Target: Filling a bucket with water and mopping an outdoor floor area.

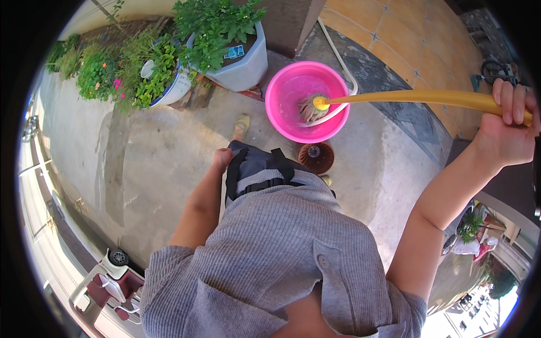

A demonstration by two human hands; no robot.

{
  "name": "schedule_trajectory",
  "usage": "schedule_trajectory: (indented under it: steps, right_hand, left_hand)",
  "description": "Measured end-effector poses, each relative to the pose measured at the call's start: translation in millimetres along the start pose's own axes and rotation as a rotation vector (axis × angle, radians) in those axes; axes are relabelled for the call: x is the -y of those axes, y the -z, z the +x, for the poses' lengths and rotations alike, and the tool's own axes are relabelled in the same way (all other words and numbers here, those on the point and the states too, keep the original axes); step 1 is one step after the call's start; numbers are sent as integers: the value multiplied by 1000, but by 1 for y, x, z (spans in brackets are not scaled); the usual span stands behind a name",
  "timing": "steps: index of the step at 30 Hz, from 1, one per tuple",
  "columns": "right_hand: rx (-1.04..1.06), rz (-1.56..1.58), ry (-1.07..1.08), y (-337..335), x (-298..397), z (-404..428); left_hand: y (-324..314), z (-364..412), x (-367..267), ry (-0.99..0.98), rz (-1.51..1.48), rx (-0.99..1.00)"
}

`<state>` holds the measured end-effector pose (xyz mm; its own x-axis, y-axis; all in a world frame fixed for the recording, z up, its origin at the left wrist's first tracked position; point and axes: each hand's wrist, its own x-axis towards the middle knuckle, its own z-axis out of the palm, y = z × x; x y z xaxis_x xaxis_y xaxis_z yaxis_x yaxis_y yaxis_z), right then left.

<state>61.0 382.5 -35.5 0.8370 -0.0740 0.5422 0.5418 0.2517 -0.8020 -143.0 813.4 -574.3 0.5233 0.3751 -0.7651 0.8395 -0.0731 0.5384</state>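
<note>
My right hand [509,122], raised at the right, grips the upper end of a yellow mop handle [405,96]. Its string mop head [310,107] rests inside a large pink plastic basin [277,114] on the concrete. A pale hose [336,46] runs over the basin's rim, passes beneath the handle, and ends beside the mop strings. Down by my dark trousers hangs my left hand [222,158], its fingers curled and partly hidden; whether it pinches the cloth is unclear.
A brown plastic pot [316,158] stands between the basin and my legs. Ahead to the left are a white octagonal planter [241,67] and a round flowerpot [175,86]. A dark pillar [287,25] and orange tiled floor [405,38] lie beyond. A vehicle [107,287] is at lower left.
</note>
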Motion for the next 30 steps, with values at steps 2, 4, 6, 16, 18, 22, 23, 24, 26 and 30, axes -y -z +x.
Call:
schedule_trajectory:
  steps: [2, 4, 6, 16, 18, 22, 23, 24, 26, 30]
  right_hand:
    - [-73, -14, 10, -9, -21, -15]
    - [-98, -21, 18, -6, -47, -29]
    - [-89, -50, 5, 8, -78, -44]
    - [-273, -504, -369, 56, -228, -162]
    - [-313, -320, -379, 57, -224, -164]
    - [-301, -253, -314, 42, -202, -166]
    - [-308, -257, -311, 46, -209, -173]
    - [-312, -283, -370, 54, -223, -183]
    - [-328, -220, -447, 67, -239, -194]
    - [-260, -214, -490, 39, -211, -184]
  left_hand:
    - [-3, -7, -13, -2, 25, -4]
    - [-1, 0, -14, 17, -41, 70]
    - [-5, 4, -23, 35, -102, 149]
    - [-17, 16, -24, 22, -119, 144]
    - [-16, 18, -19, 19, -106, 108]
    - [-9, 13, -23, 77, -45, 125]
    - [-10, 8, -28, 66, -11, 100]
    - [-10, 8, -33, 55, -2, 106]
    - [-13, 11, -34, 43, 31, 134]
    - [-11, 1, -38, 27, 1, 151]
